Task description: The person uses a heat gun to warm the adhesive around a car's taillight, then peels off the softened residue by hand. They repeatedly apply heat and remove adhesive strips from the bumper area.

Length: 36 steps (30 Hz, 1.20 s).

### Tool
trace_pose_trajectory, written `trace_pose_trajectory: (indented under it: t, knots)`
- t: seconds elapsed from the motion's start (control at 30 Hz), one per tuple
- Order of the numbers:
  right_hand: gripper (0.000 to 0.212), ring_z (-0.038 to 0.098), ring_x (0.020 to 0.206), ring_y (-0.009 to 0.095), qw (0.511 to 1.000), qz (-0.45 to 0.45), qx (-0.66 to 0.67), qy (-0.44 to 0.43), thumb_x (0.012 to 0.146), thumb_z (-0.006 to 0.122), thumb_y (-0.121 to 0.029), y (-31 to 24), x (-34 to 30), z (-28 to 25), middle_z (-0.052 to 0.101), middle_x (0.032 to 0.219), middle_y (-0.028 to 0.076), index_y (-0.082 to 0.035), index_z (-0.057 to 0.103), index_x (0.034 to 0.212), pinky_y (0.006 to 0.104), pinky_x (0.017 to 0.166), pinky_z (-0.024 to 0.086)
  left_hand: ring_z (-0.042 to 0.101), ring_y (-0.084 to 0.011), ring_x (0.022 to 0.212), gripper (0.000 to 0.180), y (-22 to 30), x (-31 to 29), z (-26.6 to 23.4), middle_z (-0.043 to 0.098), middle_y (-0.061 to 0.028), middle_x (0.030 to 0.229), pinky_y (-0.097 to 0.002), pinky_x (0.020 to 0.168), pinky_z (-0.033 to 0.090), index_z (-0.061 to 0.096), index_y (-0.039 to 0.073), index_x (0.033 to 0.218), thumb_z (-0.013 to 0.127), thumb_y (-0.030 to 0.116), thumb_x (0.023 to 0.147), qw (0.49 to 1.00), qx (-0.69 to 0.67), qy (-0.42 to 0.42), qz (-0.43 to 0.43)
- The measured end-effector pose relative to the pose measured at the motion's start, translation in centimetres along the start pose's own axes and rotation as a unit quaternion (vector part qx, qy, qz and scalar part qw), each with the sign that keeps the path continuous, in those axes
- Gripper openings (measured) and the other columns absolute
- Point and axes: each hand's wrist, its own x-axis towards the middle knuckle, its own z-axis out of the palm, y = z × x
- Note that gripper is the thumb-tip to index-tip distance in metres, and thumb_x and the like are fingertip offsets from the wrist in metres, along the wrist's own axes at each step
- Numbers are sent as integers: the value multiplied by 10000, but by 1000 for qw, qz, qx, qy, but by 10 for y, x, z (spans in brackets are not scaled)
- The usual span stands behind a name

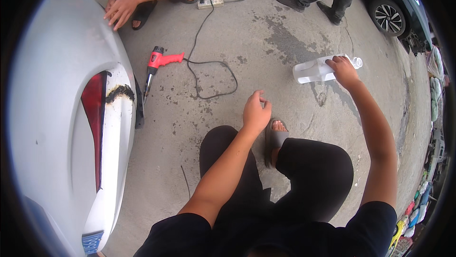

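My right hand (343, 70) grips a translucent plastic jug (311, 70) around its handle side. The jug is tilted nearly flat, its neck toward the right and its base toward the left; whether it touches the floor I cannot tell. Above my knees hangs my left hand (257, 113), loosely bent, fingers a little apart, with nothing seen in it. To the left is a silver-white car body with a red tail light (96, 100). Beside the light, the white bumper (116, 129) carries a dark, burnt-looking patch (120, 93).
A red heat gun (159, 60) lies near the bumper, its black cord (195, 43) looping across the concrete toward a power strip (210, 3). Another person's hand (122, 10) is by the car at the upper left. Someone stands at the top right near a dark car's wheel (388, 17).
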Motion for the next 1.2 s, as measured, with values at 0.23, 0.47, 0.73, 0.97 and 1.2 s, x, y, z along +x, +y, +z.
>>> trace_pose_trajectory:
  t: [0.23,0.47,0.73,0.97,1.2]
  knots:
    - [259,573,1290,240,981,23,-154,118,941,591,-157,-39,166,17,670,1242,34,-242,709,1155,494,1111,434,662,-358,1095,449,9,-17,-47,683,-138,1100,-452,944,527,605,31,1350,675,176,931,997,-66,16,-40]
    - [274,549,1336,263,974,34,-155,163,951,600,-176,-110,234,25,641,1311,56,-215,718,1195,449,1093,463,652,-363,1113,447,-9,-42,-116,684,-151,1116,-458,940,521,597,31,1357,683,197,952,995,-10,47,-87]
    - [309,584,1294,291,981,-67,-156,94,949,626,-124,-212,233,-20,640,1317,102,-104,685,1252,467,1034,498,563,-113,739,402,12,-72,-148,678,-82,1125,-299,699,496,594,-2,1369,662,157,1006,971,-159,31,-175]
    - [351,731,924,286,831,-375,391,-126,898,638,-139,-415,288,-47,749,1051,161,43,683,1195,411,847,576,497,-104,684,329,8,-83,-177,659,-72,1079,-280,624,422,613,23,1327,566,123,1017,868,-390,222,-211]
    - [235,714,756,153,439,-140,872,-164,949,651,-79,-541,274,-1,737,915,100,66,686,1131,307,656,584,454,-115,667,282,-11,-109,-187,653,-19,1001,-282,619,386,637,47,1244,575,176,1001,736,-458,431,-250]
